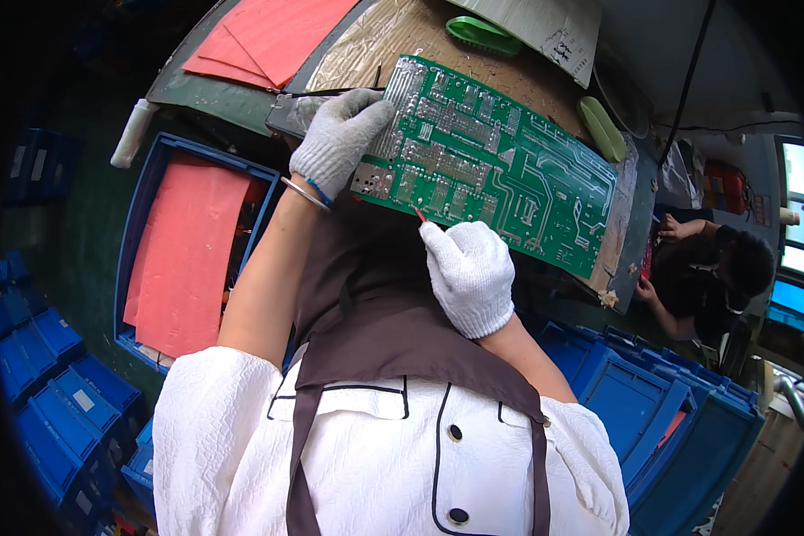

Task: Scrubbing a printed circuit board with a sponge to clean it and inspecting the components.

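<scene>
A large green circuit board (509,170) rests at a slant on the workbench, its soldered side with silvery tracks facing up. My left hand (343,136), in a whitish knitted glove, grips the board's left edge near the upper corner. Just off the board's near edge, my gloved right hand (471,275) is closed around a thin red stick-like tool (420,215). The tool's tip meets the near-left part of the board, and the rest is hidden in the fist, so its kind does not show.
Behind the board lie a green brush (483,36) and another green brush-like piece (602,129). Pink sheets (272,40) cover the bench's far left. A blue crate (156,152) with pink sheets stands left; blue bins (630,402) are right. Another person (710,268) works far right.
</scene>
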`<state>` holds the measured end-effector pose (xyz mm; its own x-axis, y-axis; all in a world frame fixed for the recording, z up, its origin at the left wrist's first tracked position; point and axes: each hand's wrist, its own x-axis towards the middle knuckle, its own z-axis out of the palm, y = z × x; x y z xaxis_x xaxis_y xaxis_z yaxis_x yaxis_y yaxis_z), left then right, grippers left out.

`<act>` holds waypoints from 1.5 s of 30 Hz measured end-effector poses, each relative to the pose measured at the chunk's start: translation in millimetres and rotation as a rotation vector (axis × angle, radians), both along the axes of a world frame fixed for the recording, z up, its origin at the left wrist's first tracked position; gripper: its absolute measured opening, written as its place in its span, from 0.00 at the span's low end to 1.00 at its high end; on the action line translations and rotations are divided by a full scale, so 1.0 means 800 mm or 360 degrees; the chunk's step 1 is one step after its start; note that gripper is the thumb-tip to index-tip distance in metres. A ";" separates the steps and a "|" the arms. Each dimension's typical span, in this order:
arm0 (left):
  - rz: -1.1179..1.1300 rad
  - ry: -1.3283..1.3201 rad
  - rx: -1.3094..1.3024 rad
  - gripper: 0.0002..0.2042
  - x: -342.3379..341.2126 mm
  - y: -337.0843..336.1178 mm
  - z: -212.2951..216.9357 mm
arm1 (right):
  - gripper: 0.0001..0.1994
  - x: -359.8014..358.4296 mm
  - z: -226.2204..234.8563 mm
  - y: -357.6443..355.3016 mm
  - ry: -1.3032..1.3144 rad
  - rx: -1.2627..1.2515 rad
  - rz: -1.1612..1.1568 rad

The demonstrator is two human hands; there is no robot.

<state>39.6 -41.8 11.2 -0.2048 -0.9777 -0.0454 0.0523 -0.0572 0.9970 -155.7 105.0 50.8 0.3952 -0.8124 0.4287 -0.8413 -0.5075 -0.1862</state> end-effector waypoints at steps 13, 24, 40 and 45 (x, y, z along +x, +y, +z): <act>0.0005 0.0010 -0.0001 0.18 -0.001 -0.001 0.000 | 0.16 -0.015 0.013 0.000 0.0155 0.0074 0.0044; -0.0003 -0.0004 0.0016 0.18 -0.001 0.000 0.001 | 0.17 -0.017 0.015 -0.009 0.0152 0.0038 0.0142; 0.0001 -0.0040 0.0013 0.17 0.001 -0.004 -0.003 | 0.14 0.009 -0.011 0.031 -0.0260 -0.0076 -0.0224; -0.0024 -0.0018 0.0076 0.17 0.002 -0.005 -0.002 | 0.15 0.025 -0.026 0.036 -0.0266 -0.0046 -0.0449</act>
